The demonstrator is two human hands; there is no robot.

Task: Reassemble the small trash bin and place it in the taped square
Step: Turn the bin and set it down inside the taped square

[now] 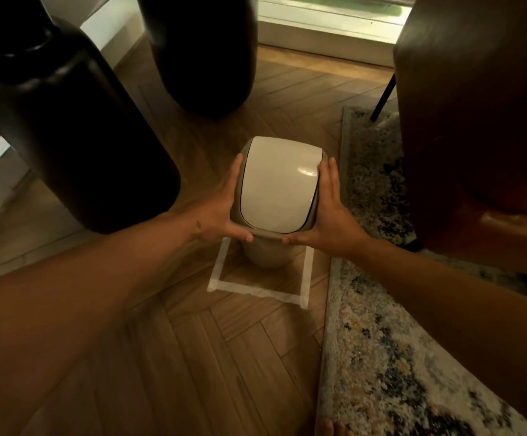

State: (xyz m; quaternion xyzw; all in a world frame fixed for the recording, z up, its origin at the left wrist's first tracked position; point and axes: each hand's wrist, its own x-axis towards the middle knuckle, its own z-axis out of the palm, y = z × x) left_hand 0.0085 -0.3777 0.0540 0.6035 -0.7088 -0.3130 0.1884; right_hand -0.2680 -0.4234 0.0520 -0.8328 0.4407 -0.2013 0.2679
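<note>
A small beige trash bin point(276, 190) with a white swing lid stands upright on the wooden floor, inside a square of white tape point(256, 289). The lid ring sits on the bin body. My left hand point(221, 212) presses against the ring's left side, thumb under its near edge. My right hand point(328, 215) holds the ring's right side the same way. The bin's base shows below my thumbs, toward the far part of the square.
Two large dark vases point(76, 136) point(199, 55) stand left and behind the bin. A brown leather chair point(476, 121) with a thin black leg point(383, 96) is at the right, over a patterned rug point(381, 325). A window sill runs along the back.
</note>
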